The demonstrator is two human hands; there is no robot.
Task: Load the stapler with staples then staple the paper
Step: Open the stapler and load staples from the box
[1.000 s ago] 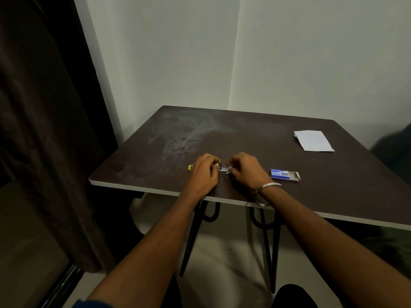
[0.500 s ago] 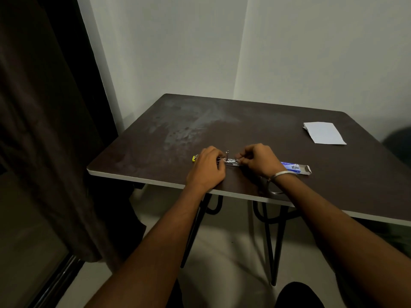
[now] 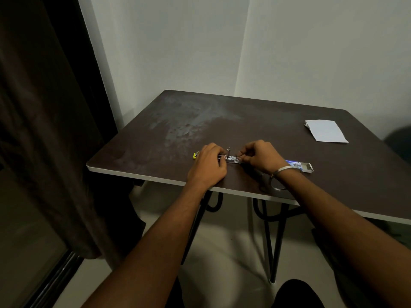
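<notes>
lying between both hands, stapler (image 3: 230,158): left grip (image 3: 209,166) clasps it, right grip (image 3: 259,156) pinches it.

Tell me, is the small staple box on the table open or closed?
Open. The staple box lies flat behind the right wrist, and the end flap at its far right stands folded out. Whether staples remain inside cannot be seen.

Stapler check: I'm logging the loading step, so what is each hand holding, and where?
The left hand grips the opened silver metal stapler at its yellow-tipped rear end. The right hand pinches at its front end; whether it holds staples cannot be told.
</notes>
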